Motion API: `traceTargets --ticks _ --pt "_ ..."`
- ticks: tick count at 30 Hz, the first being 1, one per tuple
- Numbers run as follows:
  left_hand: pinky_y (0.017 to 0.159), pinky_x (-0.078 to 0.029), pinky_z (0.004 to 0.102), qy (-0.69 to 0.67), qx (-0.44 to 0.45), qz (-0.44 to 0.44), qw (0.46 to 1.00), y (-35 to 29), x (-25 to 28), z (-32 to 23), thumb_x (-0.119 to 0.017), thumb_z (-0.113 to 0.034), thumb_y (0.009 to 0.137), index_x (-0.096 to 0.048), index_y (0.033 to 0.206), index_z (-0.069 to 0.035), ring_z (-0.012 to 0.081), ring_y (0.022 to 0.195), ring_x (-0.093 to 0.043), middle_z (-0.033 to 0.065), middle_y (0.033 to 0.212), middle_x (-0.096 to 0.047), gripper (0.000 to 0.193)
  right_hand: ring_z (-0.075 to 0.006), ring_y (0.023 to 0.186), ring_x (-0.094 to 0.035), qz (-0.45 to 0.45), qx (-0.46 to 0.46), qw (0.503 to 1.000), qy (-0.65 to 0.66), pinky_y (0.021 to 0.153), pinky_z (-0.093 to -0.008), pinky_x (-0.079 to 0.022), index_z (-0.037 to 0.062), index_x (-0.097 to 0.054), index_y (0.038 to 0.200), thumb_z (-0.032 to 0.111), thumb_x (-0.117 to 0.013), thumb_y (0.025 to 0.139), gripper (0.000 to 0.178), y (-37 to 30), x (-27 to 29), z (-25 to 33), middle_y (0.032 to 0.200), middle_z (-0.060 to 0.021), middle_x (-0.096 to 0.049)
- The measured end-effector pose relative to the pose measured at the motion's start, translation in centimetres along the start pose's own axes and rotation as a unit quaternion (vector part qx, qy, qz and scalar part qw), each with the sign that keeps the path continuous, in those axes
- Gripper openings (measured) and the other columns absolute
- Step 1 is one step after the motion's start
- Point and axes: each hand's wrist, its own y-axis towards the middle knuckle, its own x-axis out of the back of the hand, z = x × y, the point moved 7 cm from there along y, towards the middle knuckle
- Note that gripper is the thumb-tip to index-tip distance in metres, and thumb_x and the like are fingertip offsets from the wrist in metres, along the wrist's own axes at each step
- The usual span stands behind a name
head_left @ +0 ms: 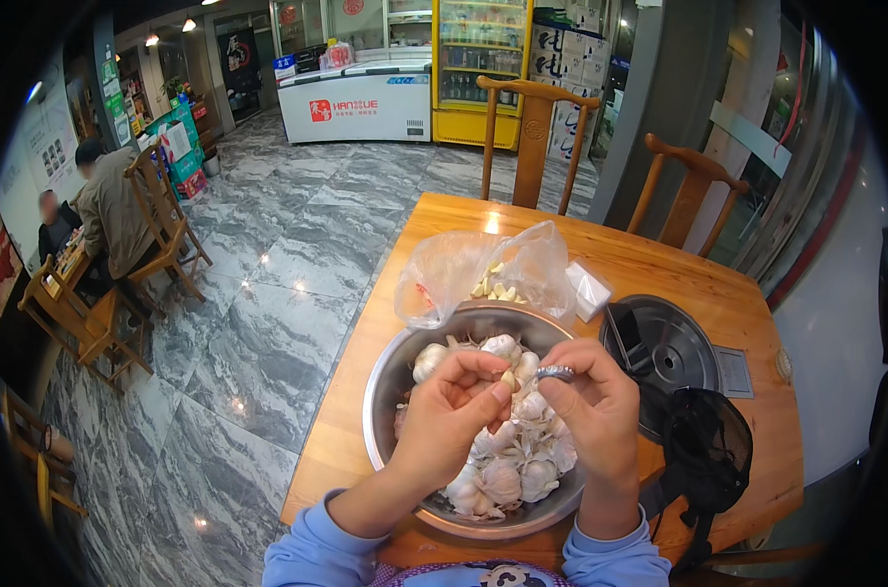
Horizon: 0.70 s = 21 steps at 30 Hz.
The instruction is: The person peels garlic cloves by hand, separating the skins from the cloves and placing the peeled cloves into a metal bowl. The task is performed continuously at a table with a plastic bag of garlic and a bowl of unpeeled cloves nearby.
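Observation:
Over a large steel bowl (373,396) on the wooden table, my two hands are close together. Between the thumb and fingertips of my left hand (452,411) is a pale garlic clove (508,380). Pinched in my right hand (602,399) is a small silvery ridged metal piece (554,372), close to the clove; its exact kind is not clear. Whole garlic bulbs (501,481) and loose papery skins fill the bowl beneath. Just beyond the bowl, a clear plastic bag (442,269) lies partly open with several peeled cloves (500,291) in it.
Right of the bowl sit a white tissue pack (589,292), a dark round burner plate (681,357) and a black mesh bag (708,445). Wooden chairs (532,137) stand at the table's far side. Two people (116,210) sit at another table on the left.

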Motion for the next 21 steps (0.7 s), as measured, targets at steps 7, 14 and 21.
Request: traceTargets --ticks 7,14,21 --pt "0.063 -0.045 0.0176 0.146 -0.066 -0.008 0.987 -0.7 -0.3 -0.7 -0.06 -0.004 0.088 -0.052 0.106 0.001 0.0043 0.076 -0.053 0.0035 0.088 -0.057 0.02 -0.0145 0.091 -0.054 0.04 0.011 0.999 0.023 0.081 -0.0264 -0.044 -0.002 -0.058 0.089 -0.003 -0.065 0.079 0.013 -0.1 -1.0 0.5 0.098 -0.0104 -0.057" --pt "0.066 -0.048 0.019 0.168 -0.109 -0.006 0.98 -1.1 -1.0 -1.1 -0.059 -0.001 0.088 -0.048 0.104 0.001 0.0073 0.08 -0.056 0.0056 0.09 -0.056 0.02 -0.014 0.088 -0.056 0.02 -0.036 0.999 0.03 0.079 -0.0255 -0.045 -0.0026 -0.059 0.088 -0.004 -0.065 0.079 0.011 -0.3 -0.8 -0.2 0.095 -0.0088 -0.06" --pt "0.076 -0.052 0.0257 0.026 -0.11 0.027 0.993 -0.6 -1.0 -1.3 -0.056 0.002 0.088 -0.045 0.105 0.002 0.0136 0.086 -0.059 0.0114 0.1 -0.057 0.02 -0.0122 0.089 -0.055 0.007 -0.005 0.999 0.046 0.08 -0.0247 -0.045 -0.0026 -0.056 0.095 -0.004 -0.063 0.081 0.016 -0.4 -0.8 -0.3 0.096 -0.0087 -0.058"
